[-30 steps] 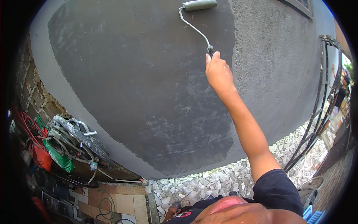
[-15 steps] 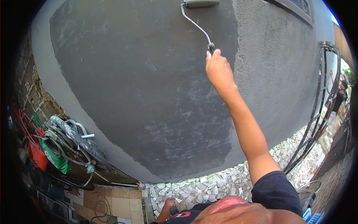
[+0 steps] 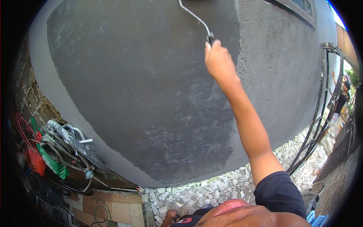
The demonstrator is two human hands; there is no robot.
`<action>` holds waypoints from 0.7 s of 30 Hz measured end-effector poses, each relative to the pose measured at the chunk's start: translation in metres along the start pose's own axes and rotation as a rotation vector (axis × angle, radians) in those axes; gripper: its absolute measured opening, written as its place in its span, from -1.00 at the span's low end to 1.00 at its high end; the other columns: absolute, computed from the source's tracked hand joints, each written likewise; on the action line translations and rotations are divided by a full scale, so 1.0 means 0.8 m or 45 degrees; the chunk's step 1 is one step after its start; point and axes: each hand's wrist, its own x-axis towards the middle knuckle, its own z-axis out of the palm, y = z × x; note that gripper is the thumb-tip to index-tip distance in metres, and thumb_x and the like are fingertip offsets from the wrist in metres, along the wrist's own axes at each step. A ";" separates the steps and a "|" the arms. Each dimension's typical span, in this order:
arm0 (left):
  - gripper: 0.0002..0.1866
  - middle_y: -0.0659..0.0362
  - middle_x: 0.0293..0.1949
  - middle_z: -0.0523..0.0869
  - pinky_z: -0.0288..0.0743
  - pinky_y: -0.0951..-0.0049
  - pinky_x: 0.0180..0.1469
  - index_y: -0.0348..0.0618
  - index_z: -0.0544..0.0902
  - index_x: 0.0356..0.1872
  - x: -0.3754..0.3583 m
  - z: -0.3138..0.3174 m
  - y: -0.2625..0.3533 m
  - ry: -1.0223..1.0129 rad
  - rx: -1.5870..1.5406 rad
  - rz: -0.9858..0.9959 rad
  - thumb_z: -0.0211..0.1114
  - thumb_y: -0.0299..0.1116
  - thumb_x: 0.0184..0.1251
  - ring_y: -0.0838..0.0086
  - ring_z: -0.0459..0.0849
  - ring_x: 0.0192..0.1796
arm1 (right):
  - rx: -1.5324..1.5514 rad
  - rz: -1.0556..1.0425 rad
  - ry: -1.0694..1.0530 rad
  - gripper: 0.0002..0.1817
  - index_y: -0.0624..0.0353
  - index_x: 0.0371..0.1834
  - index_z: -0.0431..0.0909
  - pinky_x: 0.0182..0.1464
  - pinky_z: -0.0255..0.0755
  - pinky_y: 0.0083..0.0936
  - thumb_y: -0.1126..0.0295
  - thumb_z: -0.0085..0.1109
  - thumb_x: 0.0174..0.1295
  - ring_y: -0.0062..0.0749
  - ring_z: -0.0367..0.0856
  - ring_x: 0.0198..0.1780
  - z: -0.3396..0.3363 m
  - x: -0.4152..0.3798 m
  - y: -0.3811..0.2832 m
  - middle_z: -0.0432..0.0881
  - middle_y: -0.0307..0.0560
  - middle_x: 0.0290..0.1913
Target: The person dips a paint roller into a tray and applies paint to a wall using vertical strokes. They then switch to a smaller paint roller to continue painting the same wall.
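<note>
My right hand (image 3: 219, 60) is closed around the dark handle of a paint roller (image 3: 196, 17), arm stretched up along the wall. The roller's bent metal rod runs up and left from the hand. Its roller head is almost wholly cut off by the top edge of the view. Behind it is a wall with a large dark grey painted area (image 3: 143, 83), patchy and lighter toward its lower part. My left hand does not show; a small skin-coloured shape at the bottom, seemingly a foot, is partly hidden by my body.
Bare, rough grey wall (image 3: 276, 64) lies right of the paint, under a window frame (image 3: 298, 11). A black metal frame (image 3: 321, 109) leans at right, near another person (image 3: 342, 98). White stones (image 3: 204, 193) line the wall's foot. Coiled hoses (image 3: 60, 145) and bags (image 3: 53, 162) hang left.
My right hand has moved slightly up and left with the paint roller. The roller head has passed almost entirely beyond the top edge.
</note>
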 end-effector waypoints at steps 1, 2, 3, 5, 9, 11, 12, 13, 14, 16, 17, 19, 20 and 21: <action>-0.42 0.11 -0.51 0.77 0.51 0.28 -0.51 -0.21 0.73 -0.37 -0.001 -0.002 -0.004 -0.011 -0.108 -0.038 0.15 0.16 0.57 0.41 0.66 -0.59 | 0.038 -0.047 0.061 -0.54 0.39 -0.09 0.49 0.04 0.58 0.19 0.10 -0.11 0.62 0.50 0.70 -0.07 -0.004 0.019 -0.008 0.70 0.55 -0.20; -0.42 0.11 -0.51 0.77 0.51 0.28 -0.51 -0.21 0.73 -0.37 0.001 -0.004 -0.006 -0.007 -0.109 -0.036 0.15 0.16 0.57 0.41 0.66 -0.59 | 0.035 -0.051 0.078 -0.53 0.40 -0.07 0.49 0.06 0.57 0.18 0.10 -0.11 0.62 0.50 0.69 -0.03 -0.012 0.035 -0.017 0.70 0.55 -0.18; -0.43 0.12 -0.51 0.77 0.50 0.29 -0.52 -0.22 0.73 -0.34 0.001 -0.006 -0.008 0.007 -0.083 -0.038 0.15 0.14 0.58 0.43 0.65 -0.60 | 0.039 -0.054 0.080 -0.53 0.40 -0.07 0.49 0.06 0.57 0.18 0.10 -0.11 0.62 0.50 0.69 -0.03 -0.019 0.043 -0.023 0.70 0.55 -0.18; -0.44 0.14 -0.50 0.77 0.50 0.30 -0.53 -0.23 0.73 -0.32 0.006 -0.010 -0.007 0.018 -0.065 -0.039 0.15 0.13 0.58 0.44 0.65 -0.60 | -0.016 -0.088 0.092 -0.57 0.40 -0.10 0.47 0.01 0.63 0.09 0.14 -0.09 0.62 0.39 0.75 -0.07 -0.027 0.050 -0.031 0.73 0.47 -0.21; -0.48 0.13 -0.51 0.76 0.50 0.31 -0.52 -0.23 0.71 -0.34 0.012 -0.003 0.007 -0.045 -0.045 -0.019 0.17 0.08 0.59 0.42 0.64 -0.60 | -0.082 -0.036 0.060 -0.54 0.40 -0.05 0.48 0.05 0.61 0.11 0.10 -0.10 0.61 0.42 0.73 -0.04 -0.003 0.011 -0.005 0.73 0.48 -0.18; -0.49 0.13 -0.52 0.75 0.50 0.31 -0.52 -0.22 0.70 -0.36 0.012 0.015 0.009 0.105 -0.176 0.034 0.18 0.06 0.59 0.41 0.64 -0.61 | -0.080 0.036 -0.022 -0.52 0.41 -0.03 0.48 0.09 0.59 0.11 0.08 -0.10 0.61 0.42 0.72 -0.01 -0.008 0.011 -0.012 0.72 0.49 -0.14; -0.51 0.12 -0.53 0.74 0.50 0.31 -0.51 -0.22 0.68 -0.35 0.011 0.016 0.007 0.102 -0.162 0.107 0.18 0.04 0.59 0.40 0.63 -0.60 | -0.072 -0.012 0.036 -0.52 0.40 -0.03 0.48 0.10 0.59 0.11 0.08 -0.09 0.61 0.42 0.72 0.01 -0.007 0.024 -0.013 0.71 0.50 -0.11; -0.53 0.12 -0.54 0.72 0.50 0.31 -0.51 -0.21 0.67 -0.35 0.009 0.017 -0.003 0.098 -0.147 0.175 0.19 0.02 0.59 0.39 0.63 -0.59 | -0.064 -0.056 0.090 -0.53 0.40 -0.02 0.49 0.12 0.59 0.11 0.08 -0.09 0.61 0.42 0.71 0.02 -0.007 0.036 -0.016 0.71 0.50 -0.09; -0.53 0.12 -0.54 0.72 0.50 0.31 -0.51 -0.21 0.67 -0.35 0.006 0.020 -0.014 0.093 -0.150 0.170 0.19 0.02 0.59 0.39 0.63 -0.59 | -0.039 -0.089 0.148 -0.48 0.41 0.00 0.52 0.16 0.55 0.15 0.05 -0.15 0.62 0.48 0.68 0.04 -0.012 0.053 -0.023 0.69 0.55 -0.08; -0.56 0.11 -0.55 0.70 0.51 0.28 -0.50 -0.21 0.66 -0.33 -0.002 0.027 -0.027 0.072 -0.308 0.080 0.20 -0.01 0.59 0.39 0.64 -0.57 | -0.070 -0.154 0.196 -0.46 0.42 0.08 0.53 0.22 0.52 0.14 0.05 -0.15 0.60 0.50 0.63 0.12 -0.024 0.107 -0.038 0.67 0.60 -0.03; -0.56 0.11 -0.55 0.70 0.51 0.28 -0.50 -0.21 0.66 -0.33 -0.005 0.030 -0.033 0.069 -0.313 0.081 0.20 -0.01 0.59 0.39 0.64 -0.57 | -0.283 -0.244 0.318 -0.46 0.29 -0.08 0.54 -0.07 0.67 -0.03 -0.06 -0.14 0.61 0.14 0.79 -0.20 -0.012 0.164 -0.023 0.73 0.30 -0.25; -0.59 0.13 -0.55 0.70 0.52 0.26 -0.50 -0.20 0.67 -0.31 -0.008 0.032 -0.043 0.108 -0.402 0.159 0.20 -0.04 0.59 0.35 0.66 -0.55 | -0.049 -0.239 0.332 -0.53 0.42 0.00 0.65 -0.03 0.66 0.08 0.16 -0.05 0.56 0.31 0.78 -0.11 -0.057 0.186 -0.076 0.76 0.43 -0.19; -0.59 0.13 -0.55 0.70 0.52 0.26 -0.50 -0.20 0.67 -0.31 -0.011 0.030 -0.050 0.111 -0.405 0.159 0.20 -0.04 0.59 0.35 0.66 -0.55 | 0.154 0.021 0.008 -0.54 0.45 -0.10 0.67 -0.25 0.68 0.10 0.20 -0.07 0.56 0.21 0.81 -0.28 -0.108 0.150 -0.131 0.76 0.36 -0.30; -0.59 0.12 -0.52 0.73 0.54 0.26 -0.47 -0.20 0.69 -0.32 -0.014 0.028 -0.058 0.078 -0.371 0.237 0.20 -0.04 0.59 0.34 0.68 -0.53 | 0.141 -0.082 0.000 -0.57 0.47 -0.19 0.66 -0.44 0.63 0.03 0.28 -0.09 0.55 0.05 0.77 -0.44 -0.104 0.192 -0.130 0.73 0.29 -0.40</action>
